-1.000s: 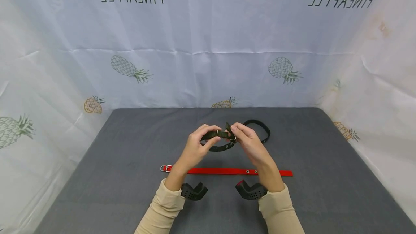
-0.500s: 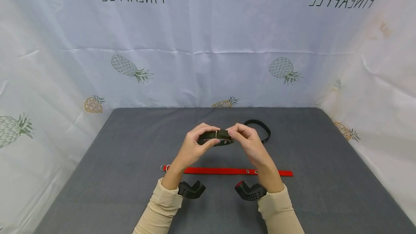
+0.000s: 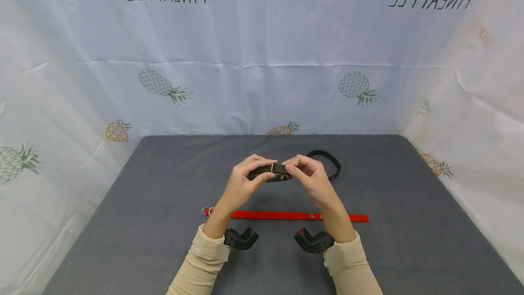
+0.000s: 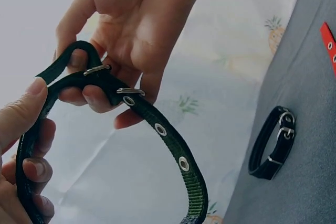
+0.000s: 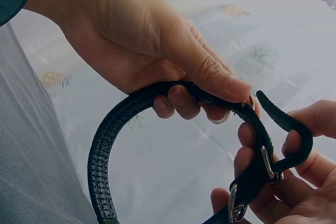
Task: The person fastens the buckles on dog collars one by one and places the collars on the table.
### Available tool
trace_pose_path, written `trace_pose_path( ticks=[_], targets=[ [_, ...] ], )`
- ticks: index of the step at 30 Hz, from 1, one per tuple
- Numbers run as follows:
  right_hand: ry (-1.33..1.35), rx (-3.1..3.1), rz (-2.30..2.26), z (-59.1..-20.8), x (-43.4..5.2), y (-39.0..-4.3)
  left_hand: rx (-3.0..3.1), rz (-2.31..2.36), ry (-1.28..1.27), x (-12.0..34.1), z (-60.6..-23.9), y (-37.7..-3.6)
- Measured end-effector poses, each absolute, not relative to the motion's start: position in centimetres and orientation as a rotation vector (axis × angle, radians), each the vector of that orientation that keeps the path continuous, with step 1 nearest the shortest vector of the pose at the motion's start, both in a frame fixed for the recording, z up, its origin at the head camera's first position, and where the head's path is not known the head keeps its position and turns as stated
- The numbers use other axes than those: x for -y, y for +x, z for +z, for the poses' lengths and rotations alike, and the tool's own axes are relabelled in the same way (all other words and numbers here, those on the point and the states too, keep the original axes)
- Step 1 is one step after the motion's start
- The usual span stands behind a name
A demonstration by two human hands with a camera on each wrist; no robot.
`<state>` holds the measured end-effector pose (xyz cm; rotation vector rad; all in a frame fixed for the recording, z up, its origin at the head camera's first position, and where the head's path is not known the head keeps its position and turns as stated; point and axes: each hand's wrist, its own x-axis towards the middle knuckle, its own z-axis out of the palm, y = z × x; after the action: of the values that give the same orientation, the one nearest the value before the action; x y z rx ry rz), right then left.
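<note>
We've got the green collar [image 3: 273, 173] up above the mat [image 3: 143, 222], left hand [image 3: 241, 181] pinching its strap, right hand [image 3: 309, 177] pinching by the buckle. Red collar [image 3: 286, 216] at 6 o'clock, black collar [image 3: 327, 160] at 2.

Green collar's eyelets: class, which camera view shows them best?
The left wrist view: the green collar runs close across the frame with metal eyelets plain. The head view shows it small between both hands; the right wrist view shows mainly its loop and buckle.

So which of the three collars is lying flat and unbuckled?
The red collar, stretched out straight on the table nearest the person. The black collar lies closed in a loop, and the green collar is held up in both hands.
</note>
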<state>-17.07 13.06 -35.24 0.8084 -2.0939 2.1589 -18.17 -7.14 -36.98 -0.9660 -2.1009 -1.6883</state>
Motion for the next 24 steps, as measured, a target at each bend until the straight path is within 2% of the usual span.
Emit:
trace_pose_path(
  ticks=[24],
  targets=[
    [0.807, 2.084, 2.155, -35.69, -12.44, -17.24, 2.07, -1.564, -1.019, 7.02, -37.18, -18.36]
  ],
)
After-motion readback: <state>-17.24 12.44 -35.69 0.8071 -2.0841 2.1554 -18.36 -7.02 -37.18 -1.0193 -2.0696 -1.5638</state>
